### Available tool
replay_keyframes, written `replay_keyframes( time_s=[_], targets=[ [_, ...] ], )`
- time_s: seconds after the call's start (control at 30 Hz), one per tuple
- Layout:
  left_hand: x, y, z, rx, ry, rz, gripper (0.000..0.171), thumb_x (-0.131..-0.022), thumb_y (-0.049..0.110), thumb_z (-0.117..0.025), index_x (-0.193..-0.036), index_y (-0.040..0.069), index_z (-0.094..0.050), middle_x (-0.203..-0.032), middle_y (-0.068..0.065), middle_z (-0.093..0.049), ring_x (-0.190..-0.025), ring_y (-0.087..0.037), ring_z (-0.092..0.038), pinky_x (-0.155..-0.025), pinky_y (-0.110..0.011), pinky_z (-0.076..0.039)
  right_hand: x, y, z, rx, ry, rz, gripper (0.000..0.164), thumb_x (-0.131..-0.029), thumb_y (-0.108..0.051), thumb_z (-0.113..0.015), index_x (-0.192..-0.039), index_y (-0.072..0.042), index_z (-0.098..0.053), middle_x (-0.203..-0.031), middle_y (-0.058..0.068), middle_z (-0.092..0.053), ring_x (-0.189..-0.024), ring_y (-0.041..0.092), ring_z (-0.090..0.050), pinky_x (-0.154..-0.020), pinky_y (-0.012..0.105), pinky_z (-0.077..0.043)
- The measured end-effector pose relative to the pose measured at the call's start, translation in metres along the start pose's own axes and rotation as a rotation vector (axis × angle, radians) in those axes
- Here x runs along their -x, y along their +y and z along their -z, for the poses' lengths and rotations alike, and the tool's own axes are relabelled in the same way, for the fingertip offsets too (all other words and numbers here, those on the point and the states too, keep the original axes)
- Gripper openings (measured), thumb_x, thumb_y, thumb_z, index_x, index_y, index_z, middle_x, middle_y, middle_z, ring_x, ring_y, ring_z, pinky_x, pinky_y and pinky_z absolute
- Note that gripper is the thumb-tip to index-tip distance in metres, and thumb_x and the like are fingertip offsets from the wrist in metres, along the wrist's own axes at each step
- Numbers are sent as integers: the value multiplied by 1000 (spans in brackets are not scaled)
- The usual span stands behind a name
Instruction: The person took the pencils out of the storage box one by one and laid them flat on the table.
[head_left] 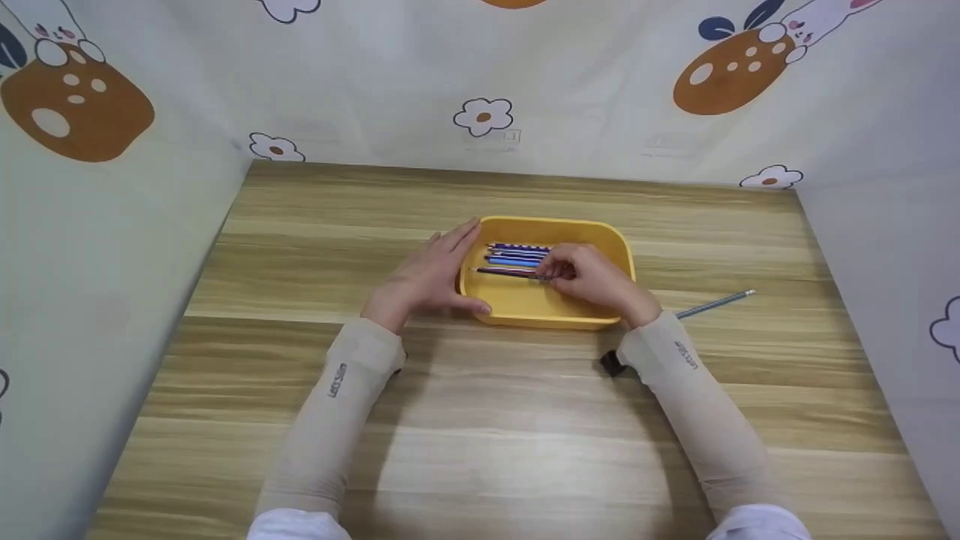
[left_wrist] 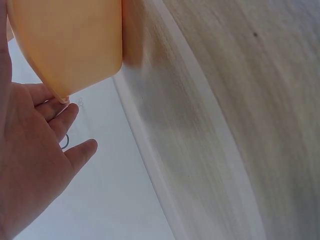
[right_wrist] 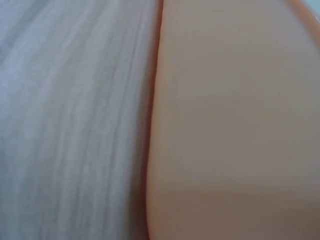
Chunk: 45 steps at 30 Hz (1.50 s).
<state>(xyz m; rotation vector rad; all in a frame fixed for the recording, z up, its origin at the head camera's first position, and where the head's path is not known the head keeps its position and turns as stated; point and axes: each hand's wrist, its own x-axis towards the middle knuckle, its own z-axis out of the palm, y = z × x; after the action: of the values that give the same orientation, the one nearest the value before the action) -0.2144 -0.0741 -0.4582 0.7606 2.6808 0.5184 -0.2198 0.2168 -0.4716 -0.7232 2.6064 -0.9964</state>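
The right hand (head_left: 589, 277) apparently pinches a dark pencil (head_left: 502, 272), hiding its right end, inside the yellow tray (head_left: 517, 304); the left hand (head_left: 427, 274), fingers extended, touches the rim; the right sleeve (head_left: 712, 420) partly obscures a grey pencil (head_left: 716, 304)

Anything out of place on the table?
One pencil: it lies aslant on the table, outside the yellow tray, while the other pencils lie inside, roughly parallel. No spill or damage visible.
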Motion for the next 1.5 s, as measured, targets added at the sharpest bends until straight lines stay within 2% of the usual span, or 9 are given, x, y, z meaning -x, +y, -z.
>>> replay_keyframes(
  time_s=[0.33,0.63,0.9,1.13,1.27,1.5],
  targets=[
    [-1,1,-1,5,-6,24,131,-68,79,-70,-162,21,0,-170,5,2,-158,-18,-5,-131,-41,-5,4,-4,5,-33,26,38,24,-85,5,-64,-104,-6,-73,-101,8,-71,-92,20,-63,-85,35,-56],
    [0,0,-1,6,-12,23,132,-66,84,-66,-162,21,0,-170,5,3,-158,-17,-4,-131,-41,-5,9,-9,13,-32,51,61,23,-85,8,-65,-105,-2,-71,-104,13,-72,-96,25,-63,-89,41,-56],
    [0,0,-2,16,-4,9,134,-65,84,-66,-162,18,-2,-171,4,1,-158,-17,-3,-131,-42,-4,13,-13,18,-55,69,100,21,-84,9,-66,-103,0,-71,-103,15,-73,-93,24,-64,-85,37,-57],
    [2,0,-2,21,-3,25,134,-65,84,-66,-162,19,-1,-170,6,3,-158,-15,-2,-131,-40,-3,18,-14,23,-94,81,128,20,-84,9,-65,-101,0,-71,-101,15,-73,-92,24,-64,-82,35,-56],
    [1,-1,-2,29,6,21,131,-67,79,-70,-162,20,-2,-170,6,3,-158,-16,-2,-131,-40,-3,21,-15,26,-94,85,128,20,-85,8,-65,-102,-1,-72,-101,13,-73,-91,21,-63,-80,32,-54],
    [1,-2,-2,19,15,12,132,-67,80,-70,-162,19,-2,-170,5,2,-158,-17,-3,-131,-41,-5,27,-19,35,-117,89,110,20,-86,7,-64,-103,0,-71,-103,15,-73,-92,22,-63,-79,25,-52]
  ],
)
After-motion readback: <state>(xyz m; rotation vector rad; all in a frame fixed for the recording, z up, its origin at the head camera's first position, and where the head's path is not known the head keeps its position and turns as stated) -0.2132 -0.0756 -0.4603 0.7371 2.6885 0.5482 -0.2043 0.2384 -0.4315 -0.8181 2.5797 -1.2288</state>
